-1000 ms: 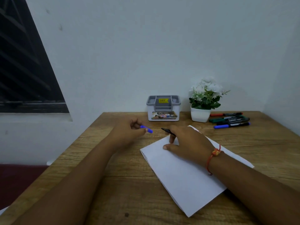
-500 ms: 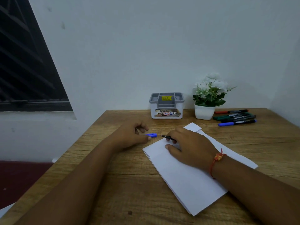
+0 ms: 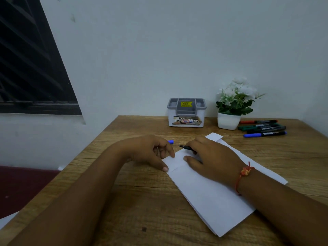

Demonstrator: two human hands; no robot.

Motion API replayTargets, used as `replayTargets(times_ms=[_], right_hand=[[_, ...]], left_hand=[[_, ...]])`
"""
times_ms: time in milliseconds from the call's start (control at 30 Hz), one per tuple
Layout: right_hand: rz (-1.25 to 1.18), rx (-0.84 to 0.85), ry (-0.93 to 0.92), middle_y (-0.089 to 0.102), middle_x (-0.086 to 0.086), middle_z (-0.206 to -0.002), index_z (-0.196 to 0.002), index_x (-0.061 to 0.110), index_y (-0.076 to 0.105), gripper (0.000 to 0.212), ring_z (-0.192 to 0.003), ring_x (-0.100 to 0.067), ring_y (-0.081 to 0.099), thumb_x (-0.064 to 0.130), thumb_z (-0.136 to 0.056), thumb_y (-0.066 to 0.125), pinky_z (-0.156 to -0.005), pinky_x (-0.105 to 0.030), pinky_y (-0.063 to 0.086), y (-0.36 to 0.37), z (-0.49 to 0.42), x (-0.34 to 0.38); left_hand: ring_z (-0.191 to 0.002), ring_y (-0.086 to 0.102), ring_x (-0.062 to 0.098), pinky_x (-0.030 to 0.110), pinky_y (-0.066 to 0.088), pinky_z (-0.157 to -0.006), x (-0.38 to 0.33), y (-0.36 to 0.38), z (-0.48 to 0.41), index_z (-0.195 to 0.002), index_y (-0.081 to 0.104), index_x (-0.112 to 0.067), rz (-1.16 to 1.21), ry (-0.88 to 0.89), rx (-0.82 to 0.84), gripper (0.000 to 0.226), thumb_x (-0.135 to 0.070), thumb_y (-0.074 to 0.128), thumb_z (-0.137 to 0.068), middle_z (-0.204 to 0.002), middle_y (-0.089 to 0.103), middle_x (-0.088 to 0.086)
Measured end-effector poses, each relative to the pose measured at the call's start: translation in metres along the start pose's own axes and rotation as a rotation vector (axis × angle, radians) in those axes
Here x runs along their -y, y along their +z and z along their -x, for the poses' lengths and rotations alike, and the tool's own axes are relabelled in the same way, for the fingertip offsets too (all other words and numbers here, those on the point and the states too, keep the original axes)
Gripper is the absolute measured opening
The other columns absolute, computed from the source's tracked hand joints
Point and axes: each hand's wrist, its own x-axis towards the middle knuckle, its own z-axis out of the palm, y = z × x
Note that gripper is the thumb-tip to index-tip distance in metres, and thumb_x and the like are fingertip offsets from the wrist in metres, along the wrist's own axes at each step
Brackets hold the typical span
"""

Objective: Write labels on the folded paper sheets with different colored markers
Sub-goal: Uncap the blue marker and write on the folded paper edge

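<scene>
A folded white paper sheet (image 3: 204, 192) lies slanted on the wooden table (image 3: 142, 201), with another white sheet (image 3: 215, 136) showing from under its far side. My right hand (image 3: 213, 160) rests on the sheet's upper end and grips a dark marker (image 3: 185, 147) whose tip points left. My left hand (image 3: 149, 153) touches the sheet's upper left corner with thumb and fingertips. A blue marker cap (image 3: 170, 142) lies on the table just behind the left hand, apart from the fingers. No writing is visible on the sheet.
Several markers lie at the back right: red (image 3: 257, 121), green (image 3: 255, 126), black (image 3: 266, 129), blue (image 3: 262, 134). A white pot with a flowering plant (image 3: 229, 121) and a grey-white desk organizer (image 3: 186, 112) stand against the wall. The table's left edge runs diagonally.
My left hand has let go of the blue cap, which now lies on the table, and has moved right onto the sheet's corner. The right hand has stayed put with the marker.
</scene>
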Motion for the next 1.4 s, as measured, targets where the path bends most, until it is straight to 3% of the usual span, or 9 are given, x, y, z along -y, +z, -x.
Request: replayTargets(times_ms=[133,233,333,467,600,800,967,1200,1400], right_hand=[[-0.176,-0.092,-0.008,0.062,0.0,-0.123,-0.133,0.019,0.059,0.036,-0.112,-0.015,0.057,0.027,-0.106,0.037,-0.094,-0.027,0.042,0.002,-0.002,0.008],[-0.307,-0.137,0.013,0.066,-0.002,-0.121,-0.141,0.018,0.05,0.04,-0.109,-0.016,0.06,0.02,-0.103,0.039,-0.089,-0.024,0.041,0.003,-0.004,0.015],[-0.477,-0.239,0.043,0.068,0.001,-0.093,-0.121,0.027,0.053,0.027,-0.083,-0.01,0.065,0.01,-0.101,0.045,-0.074,-0.029,0.05,0.002,-0.004,0.016],[-0.957,-0.265,0.192,0.066,-0.004,-0.091,-0.098,0.02,0.065,0.032,-0.079,-0.011,0.073,0.001,-0.103,0.039,-0.068,-0.029,0.06,-0.006,-0.006,0.02],[-1.459,-0.236,0.389,0.073,-0.012,-0.089,-0.107,0.011,0.067,0.031,-0.088,-0.024,0.076,-0.001,-0.103,0.039,-0.085,-0.038,0.061,-0.013,-0.01,0.025],[-1.345,-0.181,0.47,0.076,-0.007,-0.083,-0.112,0.01,0.062,0.014,-0.088,-0.021,0.076,0.014,-0.102,0.054,-0.088,-0.043,0.061,-0.009,-0.011,0.03],[-1.35,-0.166,0.501,0.068,-0.008,-0.075,-0.105,0.009,0.075,0.045,-0.07,-0.018,0.07,0.044,-0.102,0.046,-0.078,-0.036,0.06,-0.008,-0.012,0.03],[-1.114,-0.053,0.394,0.075,-0.004,-0.072,-0.095,0.012,0.074,0.009,-0.064,-0.011,0.067,0.016,-0.094,0.067,-0.062,-0.019,0.055,-0.006,-0.008,0.027],[-0.944,-0.034,0.322,0.075,0.0,-0.074,-0.086,0.014,0.079,0.006,-0.06,0.003,0.061,0.012,-0.087,0.074,-0.054,-0.009,0.047,-0.008,-0.006,0.029]], left_hand=[[-0.075,0.049,0.002,0.021,0.039,-0.066,-0.003,0.0,0.0,-0.112,0.065,-0.04,-0.02,-0.012,0.013,0.042,-0.035,0.082,-0.074,-0.098,0.059,-0.016],[-0.072,0.049,0.001,0.02,0.037,-0.063,-0.004,0.002,0.001,-0.112,0.066,-0.04,-0.013,-0.008,0.026,0.04,-0.034,0.081,-0.075,-0.1,0.06,-0.016],[-0.063,0.051,-0.01,0.014,0.035,-0.057,-0.004,0.002,0.002,-0.11,0.067,-0.041,-0.028,-0.005,0.004,0.039,-0.034,0.082,-0.074,-0.084,0.058,-0.027],[-0.058,0.049,-0.014,0.014,0.034,-0.055,-0.004,0.002,0.002,-0.109,0.068,-0.041,-0.027,0.0,-0.007,0.039,-0.035,0.083,-0.073,-0.068,0.055,-0.037],[-0.064,0.05,-0.007,0.018,0.036,-0.06,-0.004,0.003,0.003,-0.109,0.067,-0.042,0.007,0.0,0.005,0.04,-0.036,0.083,-0.072,-0.097,0.062,-0.025],[-0.06,0.051,-0.014,0.005,0.038,-0.053,0.0,0.003,0.002,-0.108,0.063,-0.032,0.089,-0.006,-0.019,0.043,-0.031,0.085,-0.071,-0.109,0.062,-0.012],[-0.063,0.054,-0.014,0.008,0.041,-0.06,0.004,-0.001,0.004,-0.111,0.066,-0.026,0.145,-0.015,-0.001,0.041,-0.021,0.083,-0.074,-0.109,0.066,-0.006],[-0.082,0.063,-0.004,0.013,0.047,-0.074,0.008,-0.003,0.006,-0.111,0.07,-0.022,0.207,-0.014,-0.008,0.031,-0.008,0.074,-0.083,-0.106,0.071,0.001],[-0.085,0.064,0.0,0.016,0.048,-0.079,0.009,-0.002,0.007,-0.11,0.071,-0.021,0.242,-0.021,-0.025,0.031,-0.006,0.073,-0.083,-0.095,0.07,-0.005]])
